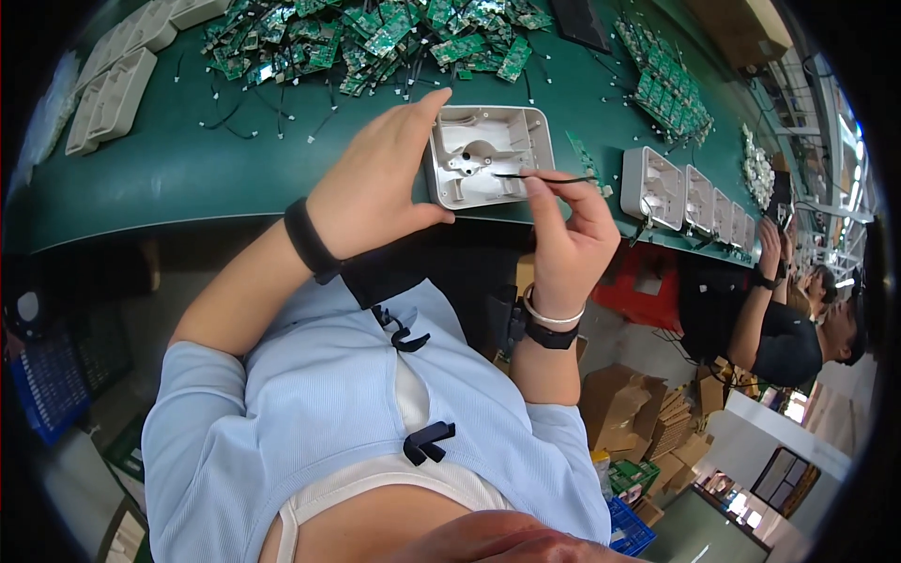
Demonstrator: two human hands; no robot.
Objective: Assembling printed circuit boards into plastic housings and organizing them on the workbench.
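A white plastic housing (459, 192), open side up with a round well and ribs inside, sits at the near edge of the green table. My left hand (371, 178) spans its left side, fingers at the far corner and thumb near the front corner. Over the housing's right side, my right hand (572, 230) pinches a thin black cable (511, 176) between thumb and forefinger. One end of the cable reaches over the inside of the housing; the other runs right, across a green circuit board (579, 150). Whether the cable joins that board, I cannot tell.
Many green circuit boards (385, 38) with black leads lie heaped at the back. More boards (668, 94) lie at the right. A row of white housings (651, 186) lines the right front edge; others (113, 98) stand far left. A co-worker (788, 328) works farther right.
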